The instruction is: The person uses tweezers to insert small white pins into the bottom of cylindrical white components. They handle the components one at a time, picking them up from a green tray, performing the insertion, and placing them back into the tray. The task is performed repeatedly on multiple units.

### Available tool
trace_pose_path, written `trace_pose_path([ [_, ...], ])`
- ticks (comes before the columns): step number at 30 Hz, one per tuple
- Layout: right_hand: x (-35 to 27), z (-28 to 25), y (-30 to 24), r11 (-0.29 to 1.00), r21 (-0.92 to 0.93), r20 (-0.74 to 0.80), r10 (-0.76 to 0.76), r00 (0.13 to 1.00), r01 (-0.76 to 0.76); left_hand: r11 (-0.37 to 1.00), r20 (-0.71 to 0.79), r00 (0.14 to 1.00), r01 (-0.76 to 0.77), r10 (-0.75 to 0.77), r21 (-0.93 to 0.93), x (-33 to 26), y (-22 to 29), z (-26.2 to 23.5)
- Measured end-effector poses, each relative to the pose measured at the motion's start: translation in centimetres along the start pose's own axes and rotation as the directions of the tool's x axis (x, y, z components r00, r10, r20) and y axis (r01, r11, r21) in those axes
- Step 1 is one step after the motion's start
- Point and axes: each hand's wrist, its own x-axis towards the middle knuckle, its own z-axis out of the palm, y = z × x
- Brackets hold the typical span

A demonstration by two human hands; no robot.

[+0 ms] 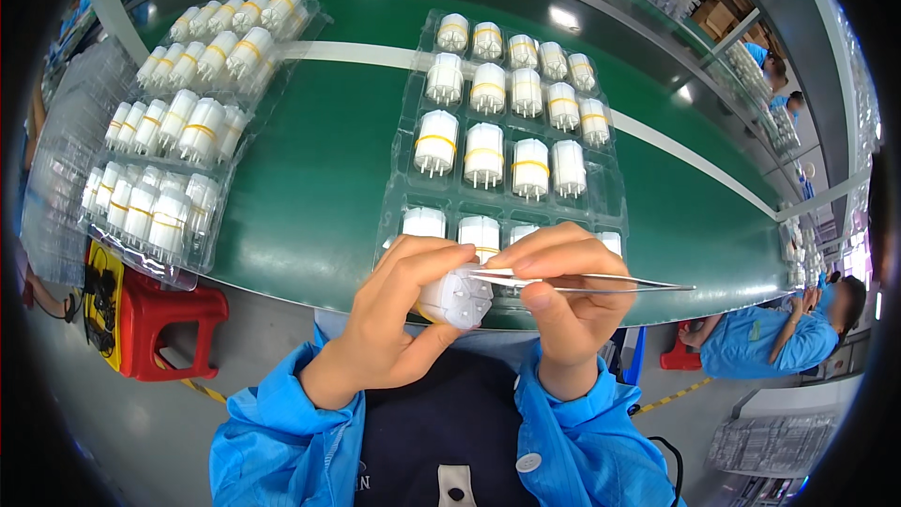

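Observation:
Between the fingers and thumb of my left hand (pixel 389 319) is a white cylindrical adapter-like piece (pixel 460 300), its end face with small metal parts turned toward me. My right hand (pixel 574 300) is closed around a pair of metal tweezers (pixel 648 284). The tweezers' tips reach the upper rim of the white piece; what they pinch there, if anything, is too small to make out. Just beyond my hands lies a clear plastic tray (pixel 608 190) with rows of similar white cylinders (pixel 483 155), most banded in yellow, with metal pins facing me.
Stacked clear trays of the same cylinders (pixel 202 131) stand at left on the green work surface (pixel 310 178). A red stool (pixel 164 319) and a yellow bin (pixel 101 310) are below left. Another person in blue (pixel 770 338) sits at right. A metal frame (pixel 826 192) rises at right.

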Motion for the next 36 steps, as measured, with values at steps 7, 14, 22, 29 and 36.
trace_pose_path([
  [7, 0.29, 0.00, -0.07, 0.999, -0.027, 0.071, -0.037, 0.997, 0.039, 0.990, 0.019, 0.997, 0.073, -0.071, -0.123, -0.24, 0.21, -0.15],
  [14, 0.30, 0.13, -0.18, 0.998, -0.042, 0.077, -0.042, 0.996, 0.045, 0.993, 0.001, 0.998, 0.056, -0.056, -0.101, -0.31, 0.10, -0.04],
  [22, 0.34, -0.05, -0.17, 0.996, -0.080, 0.067, -0.025, 0.997, 0.030, 0.998, 0.050, 0.998, -0.046, 0.045, 0.034, -0.23, -0.54, -0.36],
  [29, 0.79, -0.49, -0.24, 0.995, -0.082, 0.133, -0.038, 0.990, 0.050, 0.999, -0.021, 1.000, -0.020, 0.019, -0.029, -0.23, -0.31, 0.22],
  [36, 0.53, -0.17, 0.09, 0.999, -0.034, 0.067, -0.016, 0.998, 0.018, 0.995, -0.011, 0.999, 0.032, -0.033, -0.089, -0.11, 0.09, 0.12],
])
